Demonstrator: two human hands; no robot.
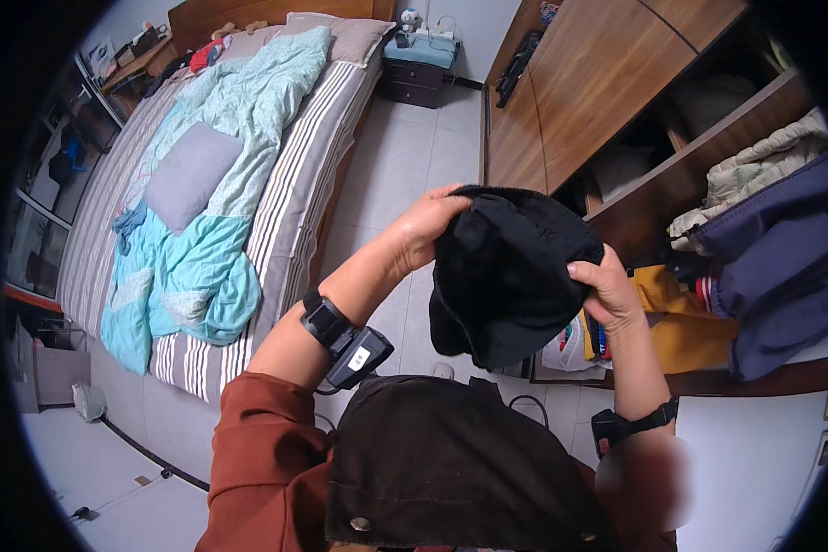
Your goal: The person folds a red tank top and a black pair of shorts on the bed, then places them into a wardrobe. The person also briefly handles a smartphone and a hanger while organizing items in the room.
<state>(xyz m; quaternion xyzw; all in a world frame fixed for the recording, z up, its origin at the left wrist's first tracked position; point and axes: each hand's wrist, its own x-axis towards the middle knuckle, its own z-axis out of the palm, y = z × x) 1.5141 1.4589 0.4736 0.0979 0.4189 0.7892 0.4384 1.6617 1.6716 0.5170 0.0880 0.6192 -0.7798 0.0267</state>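
A black cloth garment (504,276) with a ribbed edge is held up in front of my chest, its folds hanging loose. It could be a hat or a bunched piece of clothing; I cannot tell which. My left hand (428,224) pinches the upper left of its ribbed edge. On the right side, my right hand (610,290) grips the same edge, thumb on the near face. Both forearms wear black strapped devices, the left one (359,355) bearing a label. The garment hides part of the floor and of the wardrobe behind it.
To the left is a bed (303,200) with a turquoise quilt (214,255) and a grey cushion (193,176). A dark nightstand (410,81) stands beyond. On the right, an open wooden wardrobe (593,83) holds a mustard garment (686,328) and a navy garment (780,269).
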